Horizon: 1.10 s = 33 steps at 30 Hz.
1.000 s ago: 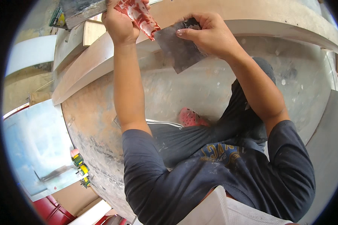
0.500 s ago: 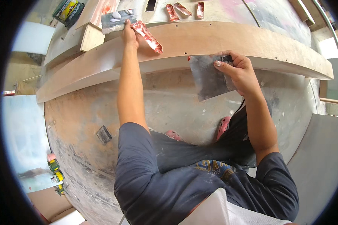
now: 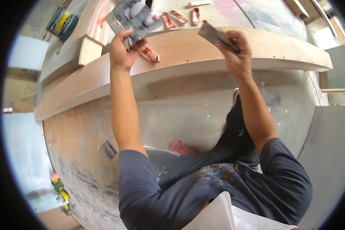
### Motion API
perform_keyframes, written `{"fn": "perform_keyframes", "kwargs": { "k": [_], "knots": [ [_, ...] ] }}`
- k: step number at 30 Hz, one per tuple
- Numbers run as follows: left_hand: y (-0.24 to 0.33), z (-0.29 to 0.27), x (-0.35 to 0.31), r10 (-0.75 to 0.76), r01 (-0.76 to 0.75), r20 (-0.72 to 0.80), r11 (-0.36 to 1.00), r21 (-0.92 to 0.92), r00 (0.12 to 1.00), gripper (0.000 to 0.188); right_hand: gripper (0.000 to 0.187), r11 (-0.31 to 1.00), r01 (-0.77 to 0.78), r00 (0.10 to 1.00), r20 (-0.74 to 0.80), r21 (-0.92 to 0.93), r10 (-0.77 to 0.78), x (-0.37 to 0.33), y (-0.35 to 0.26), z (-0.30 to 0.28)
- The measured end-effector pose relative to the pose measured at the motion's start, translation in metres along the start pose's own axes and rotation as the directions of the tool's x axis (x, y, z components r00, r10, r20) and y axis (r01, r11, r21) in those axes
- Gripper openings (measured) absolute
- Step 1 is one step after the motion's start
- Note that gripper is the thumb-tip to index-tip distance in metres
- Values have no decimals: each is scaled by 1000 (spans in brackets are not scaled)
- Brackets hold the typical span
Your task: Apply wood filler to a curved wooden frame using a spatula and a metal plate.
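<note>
My left hand (image 3: 123, 51) grips a flat grey plate (image 3: 122, 23) by its near edge, with pale putty (image 3: 136, 11) in lumps and a small red dab on it. Just below its fingers shows a crumpled red-and-white tube (image 3: 151, 56), over the wooden beam; I cannot tell whether the hand also holds it. My right hand (image 3: 237, 53) is closed on a thin grey putty spreader (image 3: 214, 34), seen almost edge-on, with red at its far corner. The spreader is above the beam, apart from the plate.
The long curved wooden beam (image 3: 264, 48) crosses in front of me. Beyond it lie several crumpled red tubes (image 3: 178, 17). A dark green can (image 3: 62, 23) stands at far left. On the floor are a dark block (image 3: 108, 150) and, farther left, green-and-yellow tools (image 3: 63, 197).
My left hand has tilted the plate, so more of its face shows. The right hand has moved up and away from me, turning the spreader from broad face to nearly edge-on.
</note>
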<state>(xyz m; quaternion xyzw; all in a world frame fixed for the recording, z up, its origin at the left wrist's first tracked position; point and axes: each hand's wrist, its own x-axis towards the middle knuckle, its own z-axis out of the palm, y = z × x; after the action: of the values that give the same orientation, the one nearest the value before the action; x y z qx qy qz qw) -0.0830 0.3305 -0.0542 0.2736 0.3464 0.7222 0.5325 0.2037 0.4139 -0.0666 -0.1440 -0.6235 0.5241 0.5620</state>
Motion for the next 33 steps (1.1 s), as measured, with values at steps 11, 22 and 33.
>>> {"fn": "perform_keyframes", "kwargs": {
  "k": [11, 22, 33],
  "knots": [
    [-37, 75, -34, 3, -5, -22, 996, -89, 1000, 22, 28, 513, 572, 797, 285, -640, -533, 4, -16, 31],
    [-9, 97, -33, 123, -150, 90, 894, 423, 988, 23, 33, 387, 491, 836, 295, -780, -463, 20, -59, 8],
    [-19, 104, -51, 250, -306, 179, 828, 470, 952, 18, 31, 120, 679, 727, 642, -724, -243, 7, -101, 24]
  ]
}}
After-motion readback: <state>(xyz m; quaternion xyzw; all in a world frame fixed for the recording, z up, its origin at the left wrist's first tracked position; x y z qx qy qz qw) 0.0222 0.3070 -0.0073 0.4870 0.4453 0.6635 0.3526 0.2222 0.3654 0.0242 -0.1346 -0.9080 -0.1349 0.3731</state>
